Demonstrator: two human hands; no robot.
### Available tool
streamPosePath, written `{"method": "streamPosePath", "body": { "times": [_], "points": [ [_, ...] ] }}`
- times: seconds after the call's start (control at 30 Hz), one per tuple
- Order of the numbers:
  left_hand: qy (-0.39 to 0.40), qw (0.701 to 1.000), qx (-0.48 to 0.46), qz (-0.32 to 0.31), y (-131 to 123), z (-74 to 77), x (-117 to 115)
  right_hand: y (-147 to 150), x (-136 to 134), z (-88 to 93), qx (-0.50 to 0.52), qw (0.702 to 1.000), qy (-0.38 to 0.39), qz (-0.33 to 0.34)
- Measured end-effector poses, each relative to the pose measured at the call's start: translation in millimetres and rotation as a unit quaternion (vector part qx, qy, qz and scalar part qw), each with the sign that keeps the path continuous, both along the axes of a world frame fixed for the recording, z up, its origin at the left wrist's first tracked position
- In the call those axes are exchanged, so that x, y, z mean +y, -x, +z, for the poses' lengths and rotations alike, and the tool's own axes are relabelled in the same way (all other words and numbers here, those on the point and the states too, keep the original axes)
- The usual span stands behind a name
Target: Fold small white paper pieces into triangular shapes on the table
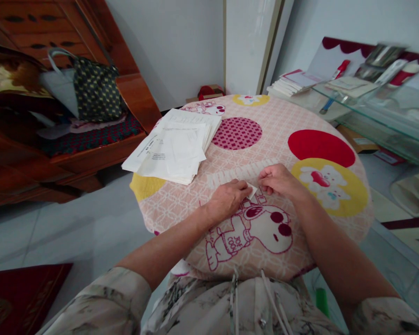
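Mid-frame, the left hand (230, 193) grips a small white paper (252, 191) poking rightward, toward the bunched right hand (275, 179); whether that pinches anything, I can't tell.

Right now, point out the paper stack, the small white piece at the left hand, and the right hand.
Paper stack (176, 145): head view, top of the stack, near its middle.
Small white piece (252, 190): head view, its exposed part.
Right hand (277, 179): head view, back of the hand.

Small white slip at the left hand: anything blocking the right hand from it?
Nothing visible stands between the right hand and the small white slip. The left hand covers part of it; the paper stack lies off to the left.
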State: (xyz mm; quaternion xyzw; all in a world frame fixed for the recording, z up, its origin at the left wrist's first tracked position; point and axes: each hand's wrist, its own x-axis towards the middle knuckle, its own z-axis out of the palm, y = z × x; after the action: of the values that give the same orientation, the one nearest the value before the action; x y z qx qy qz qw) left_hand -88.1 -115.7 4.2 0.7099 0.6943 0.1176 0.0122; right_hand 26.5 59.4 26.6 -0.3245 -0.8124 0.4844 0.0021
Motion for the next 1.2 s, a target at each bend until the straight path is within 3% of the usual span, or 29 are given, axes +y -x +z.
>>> {"method": "streamPosePath", "body": {
  "times": [0.1, 0.2, 0.4, 0.53, 0.7, 0.87, 1.03, 1.2],
  "points": [
    [0.0, 1.0, -0.006, 0.0, 0.6, 0.2, 0.4, 4.9, -6.9, -2.8, 0.043, 0.998, 0.04, 0.01],
    [-0.01, 0.999, -0.04, 0.001, 4.7, -1.3, -0.6, 10.5, -15.2, -1.8, 0.016, 0.999, 0.028, 0.035],
    [-0.049, 0.99, -0.13, -0.01, 13.9, -3.0, -3.8, 17.1, -21.8, 1.5, -0.025, 0.997, -0.063, 0.046],
    [-0.052, 0.99, -0.132, -0.011, 14.2, -2.1, -3.7, 18.4, -20.7, -0.7, -0.022, 0.985, -0.157, 0.073],
    [-0.059, 0.99, -0.131, -0.012, 15.2, -3.9, -4.1, 12.1, -14.1, 0.9, -0.033, 0.976, -0.202, 0.07],
    [-0.071, 0.988, -0.138, -0.015, 17.0, -7.0, -4.4, 4.7, -7.3, 5.4, -0.049, 0.984, -0.171, 0.03],
    [-0.071, 0.986, -0.149, -0.023, 17.1, -3.9, -3.9, 13.3, -20.5, 1.2, 0.04, 0.998, -0.029, 0.041],
    [-0.067, 0.983, -0.169, -0.027, 25.1, -0.2, -7.3, 21.2, -29.3, -2.7, 0.004, 0.998, -0.035, 0.049]
  ]
}}
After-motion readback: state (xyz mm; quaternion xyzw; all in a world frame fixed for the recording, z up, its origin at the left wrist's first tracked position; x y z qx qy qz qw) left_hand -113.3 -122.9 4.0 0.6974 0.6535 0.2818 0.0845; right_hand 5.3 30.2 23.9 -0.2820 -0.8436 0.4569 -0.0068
